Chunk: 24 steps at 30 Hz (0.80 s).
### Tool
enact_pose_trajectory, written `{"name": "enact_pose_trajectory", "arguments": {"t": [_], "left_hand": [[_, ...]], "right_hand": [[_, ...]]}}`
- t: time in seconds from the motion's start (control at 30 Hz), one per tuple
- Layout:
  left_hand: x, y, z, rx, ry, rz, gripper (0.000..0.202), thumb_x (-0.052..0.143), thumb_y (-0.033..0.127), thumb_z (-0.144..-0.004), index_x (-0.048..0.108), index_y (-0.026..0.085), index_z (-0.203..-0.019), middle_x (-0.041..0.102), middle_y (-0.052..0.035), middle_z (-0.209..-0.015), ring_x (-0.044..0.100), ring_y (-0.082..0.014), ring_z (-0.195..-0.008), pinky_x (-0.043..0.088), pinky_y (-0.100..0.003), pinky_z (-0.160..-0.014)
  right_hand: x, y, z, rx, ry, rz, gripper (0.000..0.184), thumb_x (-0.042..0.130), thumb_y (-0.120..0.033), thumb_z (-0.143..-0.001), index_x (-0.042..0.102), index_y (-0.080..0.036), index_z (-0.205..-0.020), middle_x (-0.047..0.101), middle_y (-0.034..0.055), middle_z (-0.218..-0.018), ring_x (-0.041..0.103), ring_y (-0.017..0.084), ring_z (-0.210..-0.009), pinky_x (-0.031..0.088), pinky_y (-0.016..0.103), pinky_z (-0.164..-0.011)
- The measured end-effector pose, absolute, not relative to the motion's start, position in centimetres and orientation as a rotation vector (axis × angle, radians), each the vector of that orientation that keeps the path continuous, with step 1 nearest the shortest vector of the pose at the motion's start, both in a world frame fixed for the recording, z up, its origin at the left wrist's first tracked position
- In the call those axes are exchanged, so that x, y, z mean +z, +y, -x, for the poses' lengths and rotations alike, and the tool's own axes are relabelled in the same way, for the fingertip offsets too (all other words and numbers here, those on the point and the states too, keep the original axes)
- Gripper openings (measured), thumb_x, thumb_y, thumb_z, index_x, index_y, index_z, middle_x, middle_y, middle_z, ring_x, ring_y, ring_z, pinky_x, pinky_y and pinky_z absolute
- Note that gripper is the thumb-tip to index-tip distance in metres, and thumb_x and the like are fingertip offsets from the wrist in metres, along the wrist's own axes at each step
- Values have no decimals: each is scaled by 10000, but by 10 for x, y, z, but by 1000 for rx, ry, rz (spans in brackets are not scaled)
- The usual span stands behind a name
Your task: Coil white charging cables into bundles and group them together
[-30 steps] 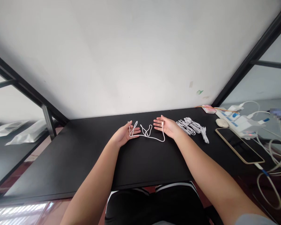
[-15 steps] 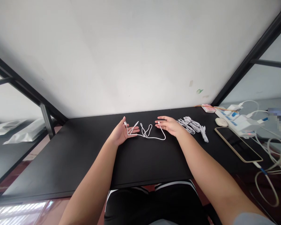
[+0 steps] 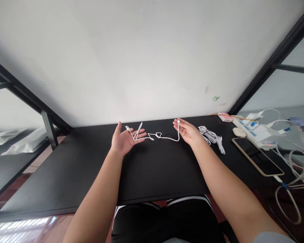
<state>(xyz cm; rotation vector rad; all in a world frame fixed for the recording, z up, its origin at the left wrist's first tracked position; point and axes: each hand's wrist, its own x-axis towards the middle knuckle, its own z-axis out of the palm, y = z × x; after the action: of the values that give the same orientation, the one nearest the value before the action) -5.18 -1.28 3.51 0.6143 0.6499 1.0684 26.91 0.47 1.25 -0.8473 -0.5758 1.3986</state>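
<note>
A white USB cable (image 3: 168,137) stretches between my two hands above the black desk, with small kinks and loops in its middle. My left hand (image 3: 124,140) is open, palm up with the thumb spread away. The cable's USB plug (image 3: 128,128) and a bent loop lie across its fingers. My right hand (image 3: 187,131) pinches the other end, where a small white connector (image 3: 178,121) shows at the fingertips; the cable hangs down from it and turns left. Close to the right wrist lies a bundle of white cables (image 3: 211,135), partly hidden by that hand and forearm.
At the right of the black desk (image 3: 162,175) are a phone (image 3: 258,157) with a cable plugged in, a white rounded case (image 3: 239,132) and a power strip (image 3: 255,131) with several plugs. A wall (image 3: 142,67) rises behind. Plastic bags (image 3: 27,141) lie on the left shelf.
My hands have moved apart, left hand leftward and right hand slightly right and up. The cable between them is drawn out straighter, with smaller loops. The left thumb has spread off the plug.
</note>
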Motion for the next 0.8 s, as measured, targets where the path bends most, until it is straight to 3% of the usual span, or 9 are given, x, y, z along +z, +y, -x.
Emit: {"name": "enact_pose_trajectory", "arguments": {"t": [0.2,0.3,0.37,0.47,0.53,0.63,0.7,0.8], "left_hand": [[36,-13,51,1043,653,-631,625,477,772,-852,547,153,-801,679,-279,-1221,674,-423,-1156,590,-538,-884],[36,-13,48,1029,743,-706,591,537,762,-824,503,173,-800,702,-249,-1163,711,-374,-1069,599,-479,-827],[32,-13,44,1026,912,-876,534,648,692,-798,472,188,-821,726,-180,-1017,732,-275,-873,579,-372,-688],[23,-15,40,998,1225,-1338,543,831,549,-690,433,211,-839,602,11,-704,551,-117,-561,430,-252,-532],[19,-17,40,882,1329,-1632,611,913,503,-570,458,214,-858,527,54,-678,496,-102,-568,400,-247,-557],[20,-21,42,602,1318,-1869,736,958,467,-446,581,218,-1028,632,-14,-875,607,-181,-768,448,-279,-664],[25,-24,44,461,1337,-1927,772,947,452,-454,628,236,-1123,679,-58,-1029,646,-246,-915,471,-310,-743],[32,-26,44,304,1417,-2009,514,875,449,-574,710,239,-1012,707,-43,-929,650,-252,-864,450,-314,-733]], "right_hand": [[10,6,-270,1403,-612,875,200,708,-29,-813,705,-186,-937,783,50,-1011,746,174,-1020,625,291,-941],[9,4,-269,1394,-689,942,191,743,-84,-800,711,-180,-961,779,63,-1042,751,175,-951,635,291,-868],[9,2,-266,1343,-811,1059,230,758,-148,-801,705,-183,-1023,770,80,-1109,738,155,-809,629,287,-730],[12,-4,-258,1144,-1174,1302,273,731,-269,-837,697,-203,-1100,777,82,-1093,689,145,-714,564,292,-651],[17,-10,-252,964,-1496,1433,259,692,-371,-869,721,-206,-1067,790,66,-957,699,180,-804,539,312,-746],[27,-20,-247,854,-1865,1544,353,711,-553,-817,744,-218,-925,778,47,-893,697,214,-839,497,316,-759],[34,-26,-246,958,-2042,1562,437,805,-602,-689,731,-224,-897,776,41,-931,693,217,-828,477,300,-708],[43,-32,-248,1187,-2254,1513,556,903,-571,-532,696,-222,-912,770,33,-932,689,212,-816,463,284,-676]]}}
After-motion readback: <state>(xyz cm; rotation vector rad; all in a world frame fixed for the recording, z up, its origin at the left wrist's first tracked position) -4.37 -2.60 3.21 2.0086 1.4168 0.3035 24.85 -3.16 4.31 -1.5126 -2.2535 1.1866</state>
